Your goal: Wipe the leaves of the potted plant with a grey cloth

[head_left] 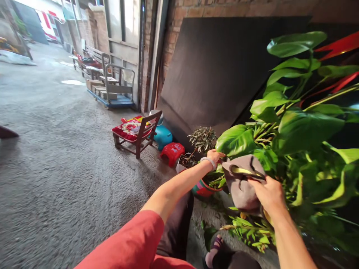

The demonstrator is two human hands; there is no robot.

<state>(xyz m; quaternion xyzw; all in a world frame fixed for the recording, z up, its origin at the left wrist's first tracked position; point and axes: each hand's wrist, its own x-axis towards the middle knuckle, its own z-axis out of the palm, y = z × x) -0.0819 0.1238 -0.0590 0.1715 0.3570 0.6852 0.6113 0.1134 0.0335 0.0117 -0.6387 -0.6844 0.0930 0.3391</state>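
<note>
1. A person in a red sleeve (131,243) reaches both bare arms toward a large-leaved potted plant (297,127) beside a concrete lane; one sandalled foot (214,250) shows at the bottom of the view.
2. The right hand (269,194) is closed on a grey-brown cloth (242,183), which is bunched around one yellowing leaf (246,172).
3. The left hand (215,155), a pale bracelet (209,161) at the wrist, has its fingertips pinched on the edge of a broad green leaf (235,140).
4. Just beyond the hands stand two pots: a red-and-teal pot (202,188) and a small white pot (181,166) holding a twiggy shrub (202,139).
5. Farther back sit one red plastic stool (171,152), one teal jug (162,136) and one low wooden chair (137,132) with a red patterned cushion.
6. A dark board (218,71) leans against the brick wall (179,15).
7. In the distance, one blue-decked platform trolley (114,89) is parked along the wall. No writing is legible anywhere.
</note>
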